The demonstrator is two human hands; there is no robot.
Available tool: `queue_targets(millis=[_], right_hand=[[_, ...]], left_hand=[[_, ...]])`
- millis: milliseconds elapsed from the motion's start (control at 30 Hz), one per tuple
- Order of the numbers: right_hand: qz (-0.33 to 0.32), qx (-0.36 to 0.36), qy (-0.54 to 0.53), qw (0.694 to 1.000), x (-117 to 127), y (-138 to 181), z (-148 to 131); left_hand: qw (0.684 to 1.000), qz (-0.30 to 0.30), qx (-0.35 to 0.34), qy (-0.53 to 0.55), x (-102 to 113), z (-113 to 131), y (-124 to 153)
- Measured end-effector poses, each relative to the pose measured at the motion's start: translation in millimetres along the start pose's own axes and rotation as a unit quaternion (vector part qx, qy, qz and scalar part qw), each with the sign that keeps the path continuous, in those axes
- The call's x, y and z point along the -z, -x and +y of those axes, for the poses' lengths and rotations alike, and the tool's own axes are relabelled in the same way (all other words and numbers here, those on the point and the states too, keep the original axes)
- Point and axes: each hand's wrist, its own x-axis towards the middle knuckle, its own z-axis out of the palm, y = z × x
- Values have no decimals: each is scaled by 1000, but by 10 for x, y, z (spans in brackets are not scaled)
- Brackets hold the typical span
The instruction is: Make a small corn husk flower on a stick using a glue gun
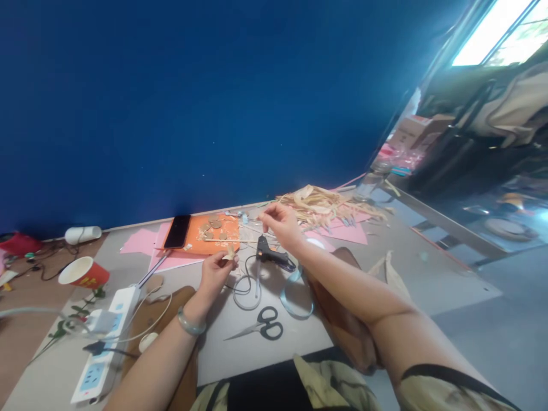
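Deep-blue wall panel (257, 103) fills the frame's top behind a pale grey tabletop (231, 365). Left of centre, the left hand (214, 275) pinches a small cream-coloured scrap (230, 253); near centre, the right hand (280, 225) holds its fingertips close together just above a black pistol-shaped glue gun (270, 254), though whether they grip anything I cannot tell. Work seems only partway along: the scrap looks unattached, a heap of tan dried strips (319, 202) right of centre seems largely unused, flat brown discs (217, 224) lie loose on an orange sheet (197, 224), and no finished piece is discernible.
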Motion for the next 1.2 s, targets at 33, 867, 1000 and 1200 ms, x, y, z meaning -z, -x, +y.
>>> queue_targets(millis=[33,867,1000,1200], right_hand=[[-11,-2,24,1000,2,84,81],[-12,-123,-53,991,-337,418,658],[-8,-141,-68,988,-264,422,579],[-33,-154,-85,984,-290,481,519]], left_hand=[[1000,0,-9,0,-3,-41,-10],[998,15,-28,-54,18,21,-80],[999,-5,-28,-39,58,39,-77],[994,-16,-69,-77,44,147,-47]])
